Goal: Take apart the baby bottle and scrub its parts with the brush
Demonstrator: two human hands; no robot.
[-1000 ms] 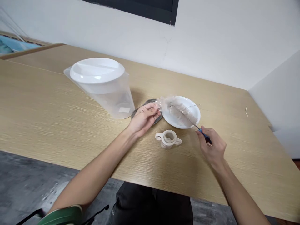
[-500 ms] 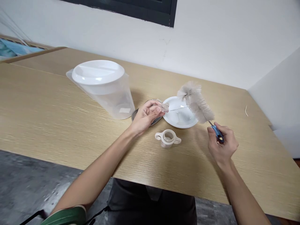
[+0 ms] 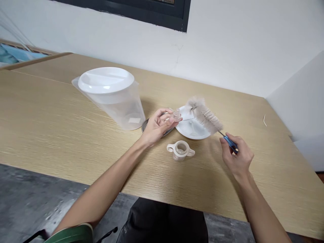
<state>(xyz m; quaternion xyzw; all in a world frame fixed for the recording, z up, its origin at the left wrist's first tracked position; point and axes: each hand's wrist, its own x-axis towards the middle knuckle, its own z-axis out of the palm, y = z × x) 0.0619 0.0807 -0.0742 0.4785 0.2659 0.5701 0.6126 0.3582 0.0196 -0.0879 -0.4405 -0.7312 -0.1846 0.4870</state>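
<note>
My left hand pinches a small clear baby bottle nipple in front of the white bowl. My right hand is closed around the blue handle of a bottle brush. The brush's pale bristles point up and left, over the bowl's right side and apart from the nipple. Between and below my hands, a baby bottle with two side handles stands upright, its mouth uncovered. A grey round dish or lid lies partly hidden behind my left hand. A thin dark line crosses the bowl between nipple and bristles.
A translucent pitcher with a white lid stands left of my left hand. Far right on the wooden table lies a small white curved piece. A white wall rises behind the table.
My right hand has brought the brush left and slightly down, so its bristles cover more of the bowl. The nipple has tipped more upright in my left hand.
</note>
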